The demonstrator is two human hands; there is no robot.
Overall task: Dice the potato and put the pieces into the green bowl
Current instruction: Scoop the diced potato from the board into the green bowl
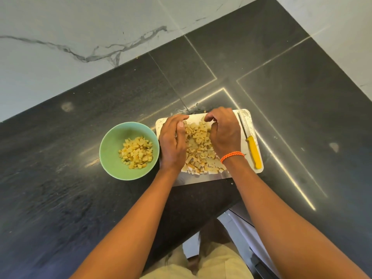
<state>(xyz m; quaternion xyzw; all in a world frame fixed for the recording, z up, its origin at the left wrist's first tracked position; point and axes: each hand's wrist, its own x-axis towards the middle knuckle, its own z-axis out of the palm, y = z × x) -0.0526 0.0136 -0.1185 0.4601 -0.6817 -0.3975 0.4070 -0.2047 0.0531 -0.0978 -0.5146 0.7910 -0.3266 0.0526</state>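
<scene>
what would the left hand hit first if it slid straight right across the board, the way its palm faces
Most likely the pile of diced potato on the cutting board: the left hand is cupped along the pile's left edge, with the right hand cupped on the far side. Whether it already touches the pieces is unclear.

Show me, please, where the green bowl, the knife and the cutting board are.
green bowl (109, 150): head view, bare inner wall, left side.
knife (254, 152): head view, middle of yellow handle.
cutting board (201, 179): head view, bare near edge.

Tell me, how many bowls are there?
1. The green bowl sits on the dark counter, just left of the cutting board, with potato pieces inside. No other bowl shows.
</scene>
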